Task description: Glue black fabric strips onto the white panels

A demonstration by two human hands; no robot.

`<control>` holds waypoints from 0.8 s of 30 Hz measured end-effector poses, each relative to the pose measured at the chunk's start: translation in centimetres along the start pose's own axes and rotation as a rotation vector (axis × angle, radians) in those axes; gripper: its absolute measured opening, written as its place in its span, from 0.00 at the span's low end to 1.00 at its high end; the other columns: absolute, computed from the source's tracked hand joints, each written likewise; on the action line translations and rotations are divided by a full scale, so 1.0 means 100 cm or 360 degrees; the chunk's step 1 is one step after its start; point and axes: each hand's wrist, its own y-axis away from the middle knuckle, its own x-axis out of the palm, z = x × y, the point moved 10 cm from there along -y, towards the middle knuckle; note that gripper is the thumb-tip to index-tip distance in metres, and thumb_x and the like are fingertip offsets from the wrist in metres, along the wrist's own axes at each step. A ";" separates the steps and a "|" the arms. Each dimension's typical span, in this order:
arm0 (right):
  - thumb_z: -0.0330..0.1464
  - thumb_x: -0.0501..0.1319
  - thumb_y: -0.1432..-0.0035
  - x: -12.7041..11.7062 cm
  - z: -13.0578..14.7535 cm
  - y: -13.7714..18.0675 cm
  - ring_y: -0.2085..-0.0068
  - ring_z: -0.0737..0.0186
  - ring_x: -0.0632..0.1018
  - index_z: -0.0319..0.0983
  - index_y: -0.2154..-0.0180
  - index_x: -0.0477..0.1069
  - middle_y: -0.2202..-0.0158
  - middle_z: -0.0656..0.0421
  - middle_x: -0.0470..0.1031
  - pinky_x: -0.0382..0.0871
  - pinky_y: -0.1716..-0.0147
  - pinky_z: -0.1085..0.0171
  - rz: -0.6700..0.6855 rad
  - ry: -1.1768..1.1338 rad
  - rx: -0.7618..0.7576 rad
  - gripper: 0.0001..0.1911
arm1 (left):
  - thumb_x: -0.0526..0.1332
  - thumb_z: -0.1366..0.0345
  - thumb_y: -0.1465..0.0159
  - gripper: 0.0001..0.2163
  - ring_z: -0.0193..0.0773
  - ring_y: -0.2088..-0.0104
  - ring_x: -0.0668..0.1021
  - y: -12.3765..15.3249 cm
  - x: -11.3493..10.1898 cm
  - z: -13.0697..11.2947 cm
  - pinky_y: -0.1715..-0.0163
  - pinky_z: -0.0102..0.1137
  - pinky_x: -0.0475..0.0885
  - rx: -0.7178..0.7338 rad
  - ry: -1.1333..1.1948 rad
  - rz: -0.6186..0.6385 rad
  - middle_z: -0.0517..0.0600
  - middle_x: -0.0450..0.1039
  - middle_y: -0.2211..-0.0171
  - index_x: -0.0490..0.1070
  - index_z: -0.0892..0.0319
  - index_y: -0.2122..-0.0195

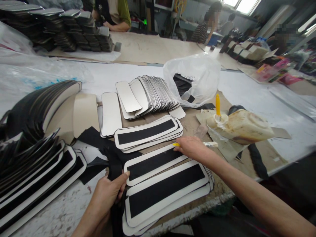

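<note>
My left hand [108, 192] grips the left end of a white-edged piece with a black centre strip [153, 163], fingers curled round it and some black fabric [112, 158]. My right hand [194, 148] rests on that piece's far right end, fingers closed round a yellow-handled brush [197, 144]. The piece lies across a low stack of like pieces [168, 194] at the table's front edge. Another small stack [148, 133] sits just behind.
A fanned pile of plain grey pieces [150, 93] lies behind, a big stack of finished pieces [34, 164] at left. A glue jug with a yellow spout [242, 125] and a plastic bag [195, 79] stand at right. Other people work at the far table.
</note>
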 end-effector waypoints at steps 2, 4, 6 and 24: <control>0.42 0.59 0.43 -0.003 -0.005 0.002 0.57 0.51 0.77 0.39 0.63 0.73 0.61 0.50 0.78 0.67 0.62 0.60 -0.0034 -0.0003 0.0026 0.14 | 0.62 0.51 0.51 0.22 0.28 0.90 0.58 0.002 0.001 -0.003 0.87 0.25 0.52 0.0020 -0.0008 0.0025 0.44 0.55 0.94 0.58 0.58 0.92; 0.41 0.59 0.43 -0.009 -0.015 0.006 0.57 0.51 0.77 0.38 0.62 0.72 0.60 0.50 0.78 0.66 0.61 0.60 -0.0097 -0.0002 0.0083 0.13 | 0.61 0.51 0.50 0.22 0.28 0.90 0.59 0.003 0.003 -0.005 0.87 0.25 0.53 0.0031 -0.0008 0.0060 0.44 0.55 0.93 0.58 0.58 0.92; 0.39 0.57 0.41 -0.015 -0.029 0.013 0.56 0.50 0.77 0.37 0.61 0.71 0.60 0.48 0.77 0.66 0.60 0.59 -0.0177 -0.0005 0.0174 0.13 | 0.61 0.51 0.51 0.22 0.29 0.90 0.58 0.004 0.004 -0.006 0.87 0.26 0.53 0.0036 0.0022 0.0091 0.44 0.54 0.94 0.58 0.58 0.92; 0.49 0.53 0.45 -0.040 -0.034 0.050 0.78 0.69 0.61 0.40 0.79 0.56 0.81 0.66 0.56 0.55 0.79 0.69 -0.0371 -0.1119 0.0019 0.21 | 0.63 0.53 0.50 0.21 0.26 0.88 0.56 0.022 -0.020 -0.029 0.86 0.25 0.48 0.0297 0.0369 0.0247 0.42 0.54 0.92 0.56 0.58 0.89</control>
